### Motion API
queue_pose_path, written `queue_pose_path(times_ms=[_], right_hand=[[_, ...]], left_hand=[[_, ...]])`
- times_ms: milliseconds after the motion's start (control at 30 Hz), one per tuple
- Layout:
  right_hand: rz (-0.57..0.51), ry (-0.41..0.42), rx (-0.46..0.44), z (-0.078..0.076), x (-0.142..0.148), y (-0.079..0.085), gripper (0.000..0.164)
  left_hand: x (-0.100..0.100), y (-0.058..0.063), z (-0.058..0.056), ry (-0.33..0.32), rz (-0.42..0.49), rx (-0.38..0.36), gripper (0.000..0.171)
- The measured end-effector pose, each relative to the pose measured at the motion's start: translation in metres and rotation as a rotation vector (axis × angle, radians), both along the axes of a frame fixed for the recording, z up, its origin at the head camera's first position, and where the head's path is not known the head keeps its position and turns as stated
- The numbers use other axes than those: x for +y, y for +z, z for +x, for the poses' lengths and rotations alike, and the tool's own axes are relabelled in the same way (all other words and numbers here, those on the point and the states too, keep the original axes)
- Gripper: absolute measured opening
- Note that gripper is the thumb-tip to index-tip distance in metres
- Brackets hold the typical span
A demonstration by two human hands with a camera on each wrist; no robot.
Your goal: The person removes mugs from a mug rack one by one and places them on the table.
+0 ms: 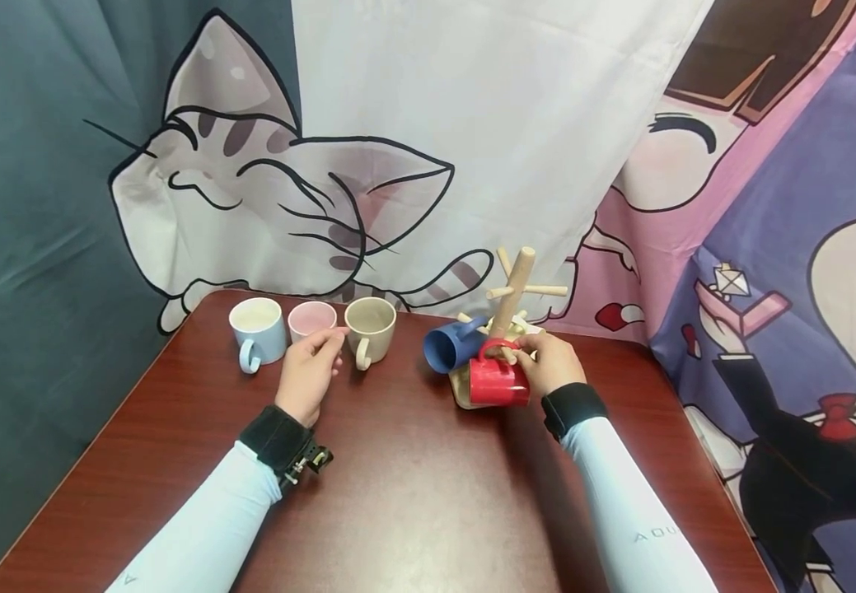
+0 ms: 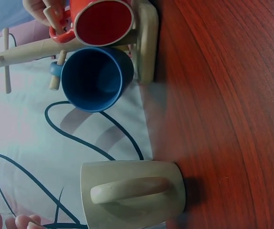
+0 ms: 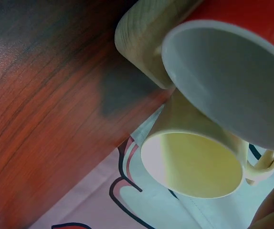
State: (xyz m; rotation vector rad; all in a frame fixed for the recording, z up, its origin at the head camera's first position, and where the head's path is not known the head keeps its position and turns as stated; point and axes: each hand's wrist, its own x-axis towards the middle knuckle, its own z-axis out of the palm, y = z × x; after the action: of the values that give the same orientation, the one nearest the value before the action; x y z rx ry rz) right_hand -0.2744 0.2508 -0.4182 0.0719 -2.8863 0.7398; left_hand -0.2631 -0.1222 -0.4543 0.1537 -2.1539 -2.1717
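My right hand (image 1: 555,362) is at the handle of a red mug (image 1: 498,383), thumb and fingertips pinching it beside the peg. The red mug lies sideways with its handle looped over a lower peg of the wooden mug tree (image 1: 511,296) and its mouth toward the right. Behind it, a blue mug (image 2: 99,78) hangs by its handle on another peg. A pale yellow mug (image 3: 192,164) hangs on the tree's far side. My left hand (image 1: 307,375) hovers by a pink mug (image 1: 312,316), loosely curled fingertips close to the rim of a beige mug (image 1: 371,329).
At the left end of the row stands a light blue mug (image 1: 259,329), upright with its handle toward me. The tree's upper pegs (image 1: 544,290) carry no mugs. A brown wooden table (image 1: 398,486) runs back to a printed cloth (image 1: 398,99).
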Motion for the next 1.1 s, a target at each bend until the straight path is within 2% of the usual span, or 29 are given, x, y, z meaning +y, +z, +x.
queue_pose_path(times_ms=[233, 667, 900, 1100], right_hand=[[0.016, -0.027, 0.033, 0.013, 0.0, 0.002, 0.02], [0.052, -0.017, 0.105, 0.037, 0.006, 0.01, 0.021], [0.047, 0.017, 0.152, 0.052, 0.004, 0.022, 0.022], [0.039, 0.06, 0.174, 0.063, -0.002, 0.023, 0.021]], left_hand=[[0.005, 0.001, 0.0, -0.003, -0.01, 0.013, 0.037], [0.013, 0.003, 0.003, -0.021, 0.023, 0.002, 0.036], [0.018, 0.005, 0.006, -0.045, 0.023, 0.022, 0.036], [0.024, 0.006, 0.011, -0.069, 0.01, 0.051, 0.034]])
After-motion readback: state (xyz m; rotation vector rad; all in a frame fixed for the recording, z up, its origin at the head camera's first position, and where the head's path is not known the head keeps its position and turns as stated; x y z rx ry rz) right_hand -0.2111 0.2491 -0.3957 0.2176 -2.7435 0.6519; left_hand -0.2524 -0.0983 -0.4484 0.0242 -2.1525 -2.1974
